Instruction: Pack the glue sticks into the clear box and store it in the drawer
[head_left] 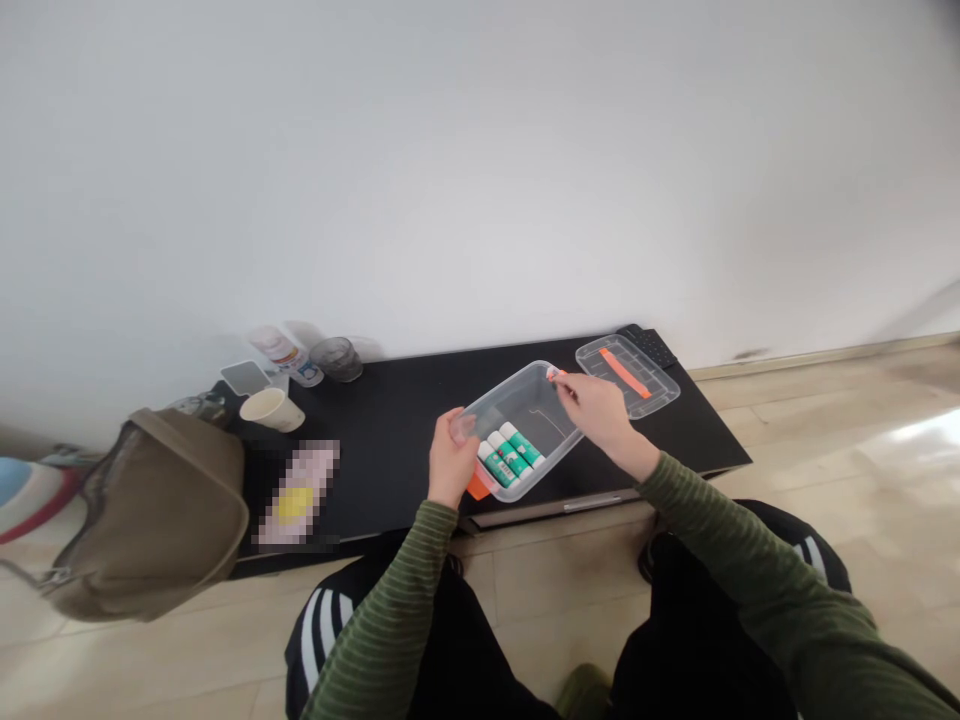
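Apparently, I'm bracing a clear box (517, 392) with my left hand (452, 465) while my right hand (600, 410) is pinching at its opposite end.
My left hand is gripping the end beside an orange clip (478, 488), presumably to steady the box; my right fingertips are closing on a small orange-and-white piece (555, 375), though I can't tell whether it's the box's own clip or something separate. The box is sitting over the desk (397, 430) near its front edge, probably for easy reach, but I can't tell whether it's resting or raised. Inside, green-and-white tubes (510, 455) are lying side by side at the left end, likely to save room. The lid (592, 355) is lying off to the right, leaving the box uncovered.
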